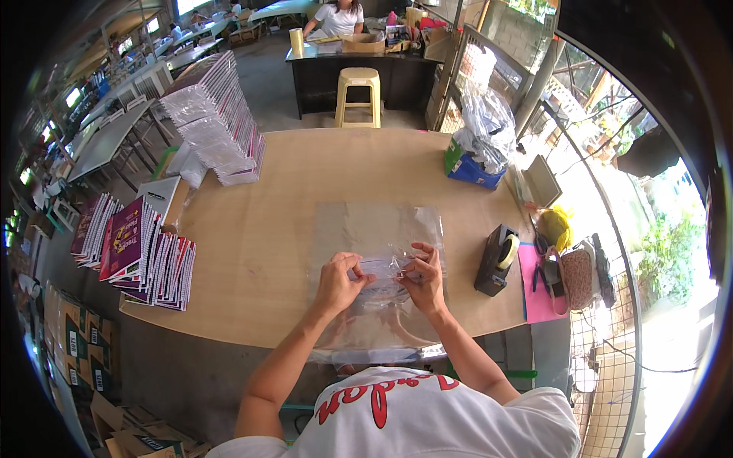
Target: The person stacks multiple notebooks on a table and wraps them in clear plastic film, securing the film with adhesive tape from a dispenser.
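Note:
Over the near middle of the wooden table lies clear plastic film [374,221], probably bags, its near end hanging past the table's front edge. My left hand [342,284] pinches the plastic between thumb and forefinger. A little to its right, my right hand [422,284] is closed on the same plastic, thumb and forefinger together, other fingers raised. Between the two hands the film is bunched and shiny. How many layers there are I cannot make out.
Spiral-bound notebooks [126,237] stand at the left edge, with a tall stack of plastic-wrapped notebooks [217,114] behind. Rightward are a black tape dispenser [492,263], a pink sheet [544,294], and a blue-green box [475,169] holding plastic. Beyond, a person [336,19] sits at a desk.

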Tool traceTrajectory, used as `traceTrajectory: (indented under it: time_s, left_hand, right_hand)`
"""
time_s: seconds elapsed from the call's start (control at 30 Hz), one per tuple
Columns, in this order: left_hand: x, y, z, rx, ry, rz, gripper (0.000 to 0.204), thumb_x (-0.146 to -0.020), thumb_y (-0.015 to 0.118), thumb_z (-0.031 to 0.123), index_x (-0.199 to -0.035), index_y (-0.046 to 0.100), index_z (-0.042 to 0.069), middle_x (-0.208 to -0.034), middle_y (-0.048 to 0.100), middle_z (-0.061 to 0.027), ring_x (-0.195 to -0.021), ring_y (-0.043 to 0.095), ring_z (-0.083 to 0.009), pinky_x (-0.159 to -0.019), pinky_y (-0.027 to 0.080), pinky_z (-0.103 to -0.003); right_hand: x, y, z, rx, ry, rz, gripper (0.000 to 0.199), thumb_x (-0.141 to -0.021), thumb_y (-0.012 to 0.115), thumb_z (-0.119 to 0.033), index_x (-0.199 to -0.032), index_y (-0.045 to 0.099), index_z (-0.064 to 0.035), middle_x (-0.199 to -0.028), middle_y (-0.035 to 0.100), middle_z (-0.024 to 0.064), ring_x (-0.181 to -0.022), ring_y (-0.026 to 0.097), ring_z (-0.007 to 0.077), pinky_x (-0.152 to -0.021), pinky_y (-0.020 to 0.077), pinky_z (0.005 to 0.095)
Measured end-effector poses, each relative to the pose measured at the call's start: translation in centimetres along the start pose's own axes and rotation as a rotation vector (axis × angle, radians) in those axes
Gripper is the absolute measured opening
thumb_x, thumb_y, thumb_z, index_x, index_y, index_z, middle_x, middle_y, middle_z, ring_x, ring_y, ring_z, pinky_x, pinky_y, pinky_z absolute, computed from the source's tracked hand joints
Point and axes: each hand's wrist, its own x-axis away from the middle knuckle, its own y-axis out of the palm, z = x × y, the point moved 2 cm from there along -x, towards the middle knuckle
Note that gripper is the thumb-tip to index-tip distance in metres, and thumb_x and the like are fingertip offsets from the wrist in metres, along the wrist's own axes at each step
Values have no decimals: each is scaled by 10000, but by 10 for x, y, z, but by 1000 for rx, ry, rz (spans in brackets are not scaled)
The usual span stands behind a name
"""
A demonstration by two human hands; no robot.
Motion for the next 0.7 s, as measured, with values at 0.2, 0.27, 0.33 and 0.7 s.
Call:
traceTrajectory:
  time_s: [0.2,0.27,0.33,0.7]
  left_hand:
    - [-2,19,-9,-45,34,194,250,-689,854,115,-754,632,20,-817,635,-87,-784,617,-279,-672,499,-406]
    - [-1,22,-12,-45,76,247,251,-691,850,123,-806,652,20,-738,593,-68,-749,585,-274,-670,482,-406]
    - [0,23,-16,-69,14,122,333,-686,859,155,-947,668,74,-976,625,-103,-921,602,-292,-777,490,-427]
    - [13,-34,24,-111,112,-266,759,-637,861,199,-1335,565,234,-1580,171,-212,-1473,138,-429,-1173,168,-557]
  right_hand:
    - [-7,11,13,-54,42,34,261,-575,795,53,-783,661,-30,-1217,523,152,-930,583,252,-777,519,369]
    - [-6,11,22,-107,13,21,258,-583,805,29,-803,690,-42,-1204,517,138,-957,577,271,-816,509,386]
    - [-12,3,26,-77,-9,-84,275,-585,816,-1,-830,703,-57,-1241,505,148,-1030,555,303,-881,485,420]
    - [-46,-53,-69,118,-325,-549,370,-599,780,-133,-965,733,-156,-1602,219,196,-1484,132,462,-1158,191,625]
